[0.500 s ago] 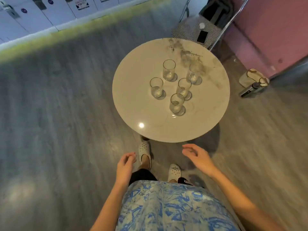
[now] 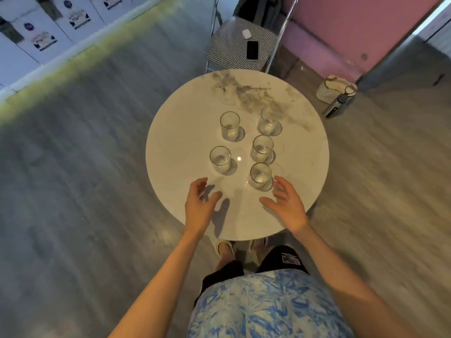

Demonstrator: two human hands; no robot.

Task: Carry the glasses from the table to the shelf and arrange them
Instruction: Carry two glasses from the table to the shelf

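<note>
The fingers (image 2: 280, 185) of the right hand (image 2: 286, 203) are spread wide and curled a little, holding nothing. They sit just beside the nearest glass (image 2: 260, 176), on its right, and I cannot tell if a fingertip touches it. The left hand (image 2: 199, 203) is open too, with its fingers bent loosely, and it holds nothing. It hovers over the near edge of the tabletop (image 2: 185, 132), apart from the glass on the left (image 2: 220, 159).

There are five glasses, all upright on the tabletop. Three stand in a row on the right side, from near to far, and two stand on the left side. None has been picked up, so I think the job is right at the start: this is the reach for the first glasses.

Next, the right hand needs to close around the nearest glass. The left hand needs to go a bit further in to reach its glass.

Both arms stretch forward from the person's body, with palms turned toward each other. No shelf is in sight.
</note>
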